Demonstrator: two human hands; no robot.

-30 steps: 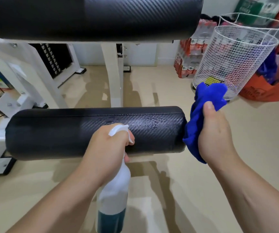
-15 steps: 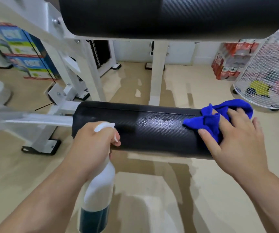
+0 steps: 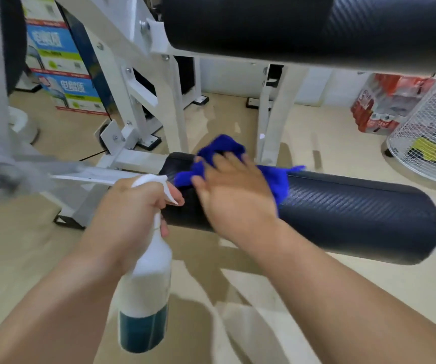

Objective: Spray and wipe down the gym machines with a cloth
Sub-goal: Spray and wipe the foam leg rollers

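Pressing cloth on pad, right hand seems flat; left hand grips bottle.

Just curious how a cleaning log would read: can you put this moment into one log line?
step: wipe | right hand: presses cloth on lower pad | left hand: holds spray bottle

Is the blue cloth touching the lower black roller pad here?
Touching. The head view shows the right hand pressing the blue cloth flat against the top of the lower roller pad, with no gap between them.
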